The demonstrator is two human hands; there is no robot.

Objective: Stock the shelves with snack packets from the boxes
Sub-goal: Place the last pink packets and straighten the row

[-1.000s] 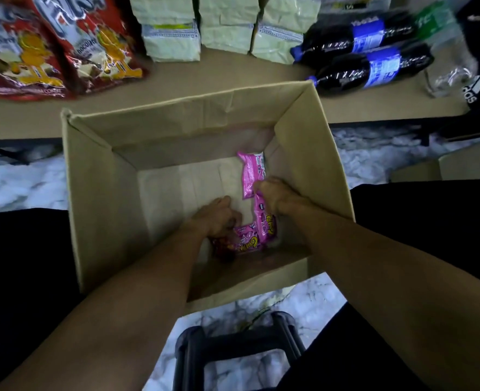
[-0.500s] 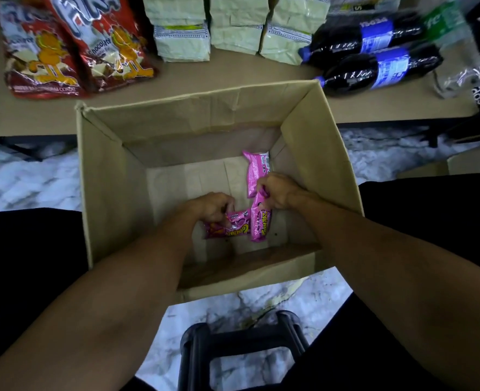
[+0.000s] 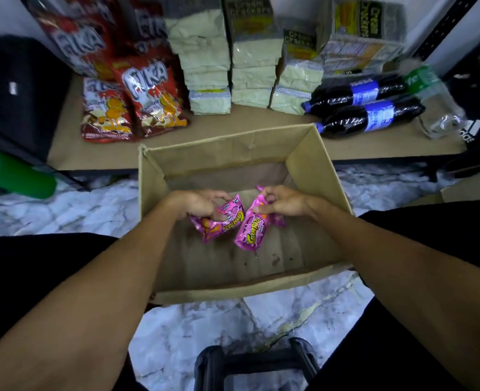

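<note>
This looks like a small shop or its stockroom. A low shelf (image 3: pixel 261 119) of brown board carries goods in bulk: red snack bags (image 3: pixel 148 100) overlapping, cracker packs (image 3: pixel 250 69) in tall stacks, and 2 cola bottles (image 3: pixel 371 117) lying on their sides. An open cardboard box (image 3: pixel 152 198) stands on the marbled floor (image 3: pixel 64 210) before it. A perforated metal upright (image 3: pixel 446 26) rises at the shelf's right end.

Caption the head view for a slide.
Left hand and right hand each hold pink snack packets over an open cardboard box.
</note>
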